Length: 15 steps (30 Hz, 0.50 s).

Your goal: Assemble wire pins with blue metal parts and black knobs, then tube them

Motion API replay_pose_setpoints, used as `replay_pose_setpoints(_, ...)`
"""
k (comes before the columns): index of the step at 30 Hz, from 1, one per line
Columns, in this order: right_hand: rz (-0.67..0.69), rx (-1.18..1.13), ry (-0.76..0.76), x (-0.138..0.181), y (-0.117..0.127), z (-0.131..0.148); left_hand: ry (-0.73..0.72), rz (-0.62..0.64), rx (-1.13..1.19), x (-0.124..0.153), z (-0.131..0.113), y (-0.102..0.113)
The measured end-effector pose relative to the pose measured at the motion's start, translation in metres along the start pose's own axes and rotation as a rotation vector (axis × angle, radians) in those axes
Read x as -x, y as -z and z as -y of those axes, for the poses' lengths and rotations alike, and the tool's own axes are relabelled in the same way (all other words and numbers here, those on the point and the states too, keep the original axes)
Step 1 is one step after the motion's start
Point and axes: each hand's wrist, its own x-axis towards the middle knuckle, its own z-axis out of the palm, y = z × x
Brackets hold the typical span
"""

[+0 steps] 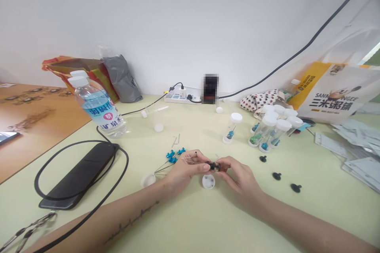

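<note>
My left hand (191,166) and my right hand (238,173) meet at the table's middle, fingers closed on a small black spool-shaped part (214,166) between them. Thin metal rods (190,159) stick out by my left fingers. Just below the part lies a round white cap (208,182) with small dark spots inside. Several blue spool-shaped pieces (172,156) rest beyond my left wrist, and long thin rods (162,169) lean by another white cap (148,180). To the right, three black disc-and-stem pieces (277,176) are spread out on the table.
Capped clear tubes (268,126) with coloured pieces cluster at right; a single tube (232,128) stands nearer the middle. At left are a water bottle (99,104), a black phone (78,176) and a looping cable (127,162). A power strip (181,97) sits by the wall.
</note>
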Motion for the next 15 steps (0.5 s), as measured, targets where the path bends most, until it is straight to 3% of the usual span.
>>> replay_pose_setpoints(15, 0.019, -0.012, -0.011, 0.0006, 0.0009, -0.0008, 0.007, -0.005, -0.001, -0.0003, -0.0006, -0.0010)
